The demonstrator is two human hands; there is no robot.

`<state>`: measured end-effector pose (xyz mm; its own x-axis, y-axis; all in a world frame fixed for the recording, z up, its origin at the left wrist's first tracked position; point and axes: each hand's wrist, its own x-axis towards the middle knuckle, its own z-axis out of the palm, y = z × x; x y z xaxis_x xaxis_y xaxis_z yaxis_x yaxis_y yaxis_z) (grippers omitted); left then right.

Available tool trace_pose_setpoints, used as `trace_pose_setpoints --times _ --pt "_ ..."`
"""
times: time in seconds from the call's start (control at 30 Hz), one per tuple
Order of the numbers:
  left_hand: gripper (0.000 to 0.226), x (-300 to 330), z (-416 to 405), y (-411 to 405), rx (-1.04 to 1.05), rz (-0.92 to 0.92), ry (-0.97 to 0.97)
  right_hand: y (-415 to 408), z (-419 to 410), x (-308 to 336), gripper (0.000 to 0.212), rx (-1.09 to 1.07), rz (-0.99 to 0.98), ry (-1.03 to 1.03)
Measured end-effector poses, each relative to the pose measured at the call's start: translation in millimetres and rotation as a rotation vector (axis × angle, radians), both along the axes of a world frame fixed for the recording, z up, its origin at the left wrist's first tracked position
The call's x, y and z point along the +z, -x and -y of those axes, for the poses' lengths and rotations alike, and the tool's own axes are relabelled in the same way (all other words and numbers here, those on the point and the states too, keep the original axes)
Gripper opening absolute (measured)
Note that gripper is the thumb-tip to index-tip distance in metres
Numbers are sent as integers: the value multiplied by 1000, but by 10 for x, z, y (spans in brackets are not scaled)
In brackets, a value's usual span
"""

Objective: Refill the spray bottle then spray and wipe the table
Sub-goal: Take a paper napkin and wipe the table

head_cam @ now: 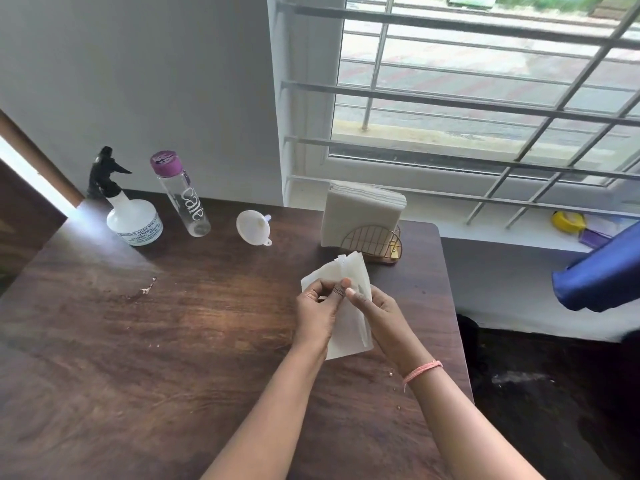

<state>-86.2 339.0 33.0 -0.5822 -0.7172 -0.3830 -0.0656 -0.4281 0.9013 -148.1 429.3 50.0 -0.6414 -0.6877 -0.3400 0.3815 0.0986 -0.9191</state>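
White paper napkin (349, 306) sits between both of my hands, lifted just above the dark wooden table (173, 341) near its right edge. My left hand (317, 315) has its fingers curled round the napkin's left side, thumb pressing on top; my right hand (375, 311) pinches the right side between thumb and fingertips, and the two thumbs nearly meet at the middle of the sheet. A pink band (422, 370) circles my right wrist. Just beyond the napkin stands the gold wire napkin holder (375, 242) with its upright stack of napkins (356, 209). Well to the left, along the far side of the table, I see the task's things in a row — the spray bottle (133, 216) with its black trigger head on, upright at the far left; beside it a clear water bottle (185, 202) with a purple cap, looking almost drained; then a white funnel (252, 227) lying on its side. A small pale smear (147, 289) marks the tabletop left of centre, apart from everything else — a few specks (391, 374) lie near my right wrist.
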Motion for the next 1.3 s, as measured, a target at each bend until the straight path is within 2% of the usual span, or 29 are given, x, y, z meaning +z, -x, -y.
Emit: trace_pose_setpoints --times 0.2,0.27,0.33,0.47,0.53,0.63,0.7,0.73,0.8,0.83,0.9,1.0,1.07,1.2,1.3 --pt "19 12 290 -121 -11 39 -9 217 -108 -5 21 -145 -22 -197" --pt "18 -48 558 -255 -58 127 23 350 -225 -78 20 -233 -22 -281" --pt "20 -132 824 -425 -166 302 192 442 -348 -219 20 -291 -66 -397" --pt "25 -265 1124 -714 -321 681 584 384 -494 -545 25 -343 -277 -683" --pt "26 -296 1121 -782 -339 797 661 301 -545 -671 18 -340 -417 -835" --pt "22 -373 1024 -830 -338 915 713 181 -605 -801 9 -344 -728 -1040" --pt "18 -394 917 -842 -263 903 738 130 -541 -879 38 -380 -884 -1111" --pt "26 -409 853 -839 -192 888 801 79 -472 -882 50 -388 -947 -1089" --pt "41 -424 702 -795 -75 800 1007 -60 -284 -890 61 -321 -1085 -1000" --pt "42 -440 616 -751 -85 720 1102 -137 -194 -931 60 -247 -1142 -950" --pt "38 -496 408 -679 -276 569 1178 -306 -50 -1061 65 -103 -1109 -934" --pt "46 -746 177 -656 -654 518 1149 -451 24 -1316 98 1 -942 -1052" --pt "49 -877 143 -723 -743 565 1164 -486 41 -1370 99 -12 -971 -1088" --pt "65 -868 255 -918 -722 515 1040 -485 108 -1361 75 14 -1035 -998" --pt "51 -897 407 -1028 -618 462 1020 -552 249 -1388 65 -9 -1031 -919"
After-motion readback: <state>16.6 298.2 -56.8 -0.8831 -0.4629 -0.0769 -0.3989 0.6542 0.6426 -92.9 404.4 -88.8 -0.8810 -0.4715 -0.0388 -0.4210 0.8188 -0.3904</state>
